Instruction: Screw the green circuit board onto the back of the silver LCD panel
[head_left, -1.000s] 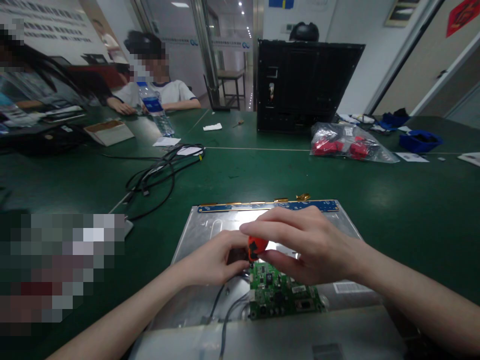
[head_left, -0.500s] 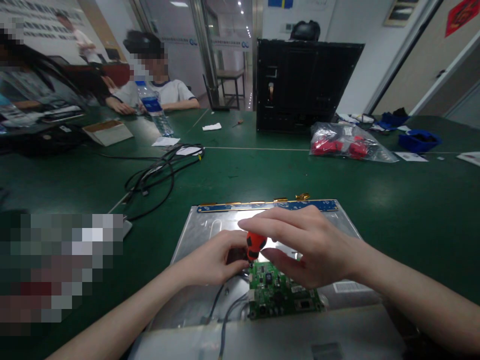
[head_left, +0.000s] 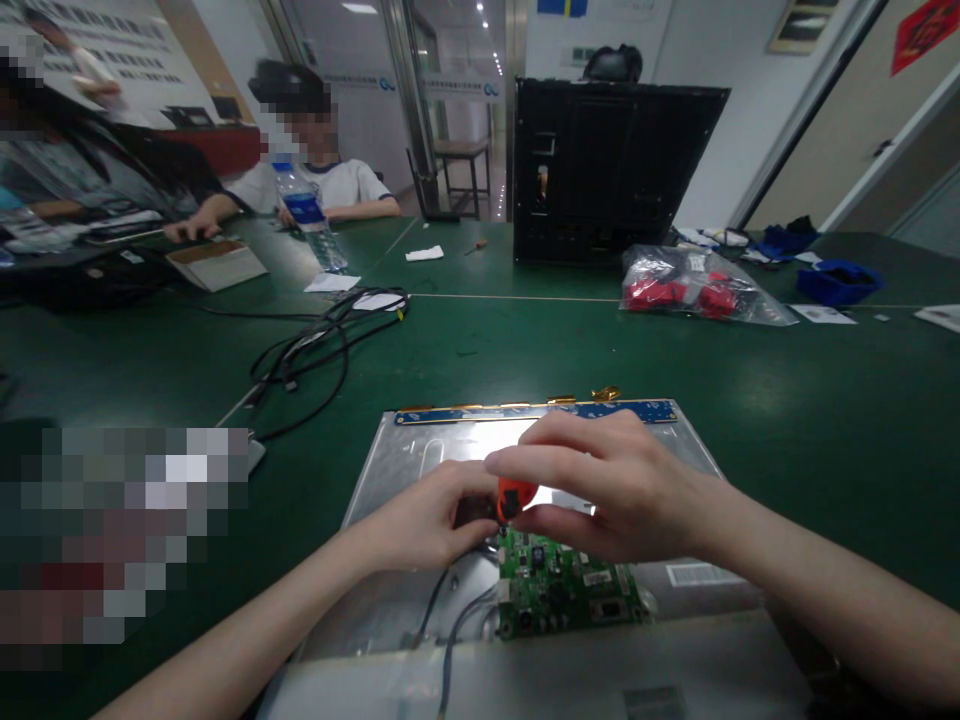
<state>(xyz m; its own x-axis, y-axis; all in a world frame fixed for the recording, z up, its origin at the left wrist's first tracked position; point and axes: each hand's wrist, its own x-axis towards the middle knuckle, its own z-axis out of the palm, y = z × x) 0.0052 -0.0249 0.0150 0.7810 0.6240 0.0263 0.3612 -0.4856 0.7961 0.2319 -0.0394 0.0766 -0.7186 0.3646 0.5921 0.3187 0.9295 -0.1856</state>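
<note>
Fingers point(head_left: 547, 463) of our right hand point(head_left: 630, 490) are loosely gripping a rounded red-and-black screwdriver point(head_left: 513, 497), apparently turning it; our left hand point(head_left: 427, 515) is hiding its hold; next is needing steadiness.

The bare left hand point(head_left: 431, 520) pointed inward, thumb and fingers bent toward the bare right hand point(head_left: 622, 480), which arched slightly higher in a loose grip, forefinger above thumb. Behind the hands, the bare left forearm point(head_left: 247, 620) and bare right forearm point(head_left: 817, 565) slanted outward.
</note>
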